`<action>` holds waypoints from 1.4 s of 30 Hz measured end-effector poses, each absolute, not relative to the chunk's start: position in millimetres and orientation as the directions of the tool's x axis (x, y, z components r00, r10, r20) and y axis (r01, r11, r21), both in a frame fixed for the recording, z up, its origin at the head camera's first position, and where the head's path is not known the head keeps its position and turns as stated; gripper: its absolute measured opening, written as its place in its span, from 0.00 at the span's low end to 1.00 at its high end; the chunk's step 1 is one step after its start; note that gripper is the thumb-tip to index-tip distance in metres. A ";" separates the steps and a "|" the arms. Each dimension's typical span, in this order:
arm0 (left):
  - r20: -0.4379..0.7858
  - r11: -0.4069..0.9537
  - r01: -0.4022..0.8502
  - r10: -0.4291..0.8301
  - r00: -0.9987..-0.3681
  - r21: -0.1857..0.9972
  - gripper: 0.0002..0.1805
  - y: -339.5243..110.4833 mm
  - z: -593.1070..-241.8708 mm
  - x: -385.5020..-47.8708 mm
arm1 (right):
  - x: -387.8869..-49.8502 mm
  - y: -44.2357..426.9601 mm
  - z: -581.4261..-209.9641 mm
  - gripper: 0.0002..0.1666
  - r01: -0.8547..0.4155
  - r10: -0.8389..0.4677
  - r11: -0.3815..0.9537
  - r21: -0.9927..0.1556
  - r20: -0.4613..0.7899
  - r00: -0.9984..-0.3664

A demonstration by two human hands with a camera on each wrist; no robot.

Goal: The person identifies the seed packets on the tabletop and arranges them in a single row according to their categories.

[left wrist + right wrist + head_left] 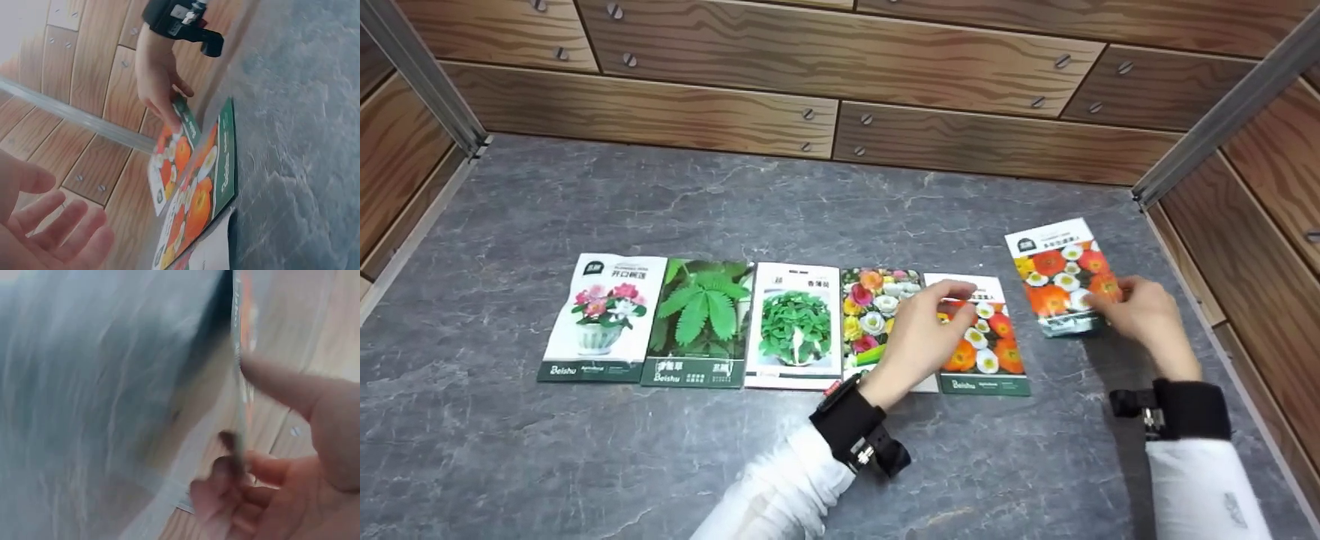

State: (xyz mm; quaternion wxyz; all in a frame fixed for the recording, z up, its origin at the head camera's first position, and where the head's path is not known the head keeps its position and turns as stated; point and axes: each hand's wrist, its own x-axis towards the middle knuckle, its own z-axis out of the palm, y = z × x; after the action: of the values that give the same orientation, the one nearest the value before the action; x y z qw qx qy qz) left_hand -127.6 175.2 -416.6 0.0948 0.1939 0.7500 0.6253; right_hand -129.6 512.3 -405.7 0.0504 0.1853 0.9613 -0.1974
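My right hand point(1149, 321) pinches a seed packet point(1057, 274) printed with orange and white flowers, lifted over the right side of the table. In the right wrist view this packet point(239, 382) appears edge-on, the thumb on one face and fingers behind. My left hand point(915, 337), fingers loosely bent and holding nothing, hovers over the row's right end. Under it lies a matching orange-and-white flower packet point(986, 384). It also partly hides a mixed-colour flower packet point(877, 285). In the left wrist view, the left palm point(34, 247) and fingers are empty.
Further left in the row lie a white-framed leafy plant packet point(795, 322), a green fern-leaf packet point(701, 315) and a pink potted-flower packet point(604, 315). Wood-patterned walls point(825, 60) with metal corner posts point(1207, 131) enclose the grey marbled table point(660, 465).
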 end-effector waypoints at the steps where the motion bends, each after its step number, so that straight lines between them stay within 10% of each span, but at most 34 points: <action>1: 0.097 0.119 0.158 0.404 -0.909 0.980 0.17 174.8 -417.1 -127.8 | -127.9 509.7 -405.2 0.42 0.376 0.353 0.829 -0.414 -0.134 -0.926; 12: 0.084 0.005 0.090 0.300 -0.950 0.996 0.22 172.3 -418.9 -128.7 | -110.8 448.2 -390.1 0.07 0.180 0.384 0.299 -0.937 -0.054 -0.922; 17: 0.046 -0.038 0.037 0.280 -0.959 0.999 0.28 169.9 -419.9 -129.4 | -105.8 411.2 -387.6 0.11 0.084 0.295 0.096 -0.992 -0.052 -0.954; 42: 0.073 -0.036 0.067 0.231 -0.970 0.997 0.26 163.4 -414.2 -133.4 | -98.3 373.4 -386.2 0.14 0.071 0.313 0.422 -0.904 0.072 -0.947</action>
State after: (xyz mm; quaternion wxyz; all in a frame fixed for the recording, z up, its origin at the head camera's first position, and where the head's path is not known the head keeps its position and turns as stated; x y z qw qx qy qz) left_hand -133.4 163.4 -414.2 0.0576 0.1074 0.6918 0.7117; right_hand -98.3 373.4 -386.2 -0.1154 0.1150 0.8354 -0.5250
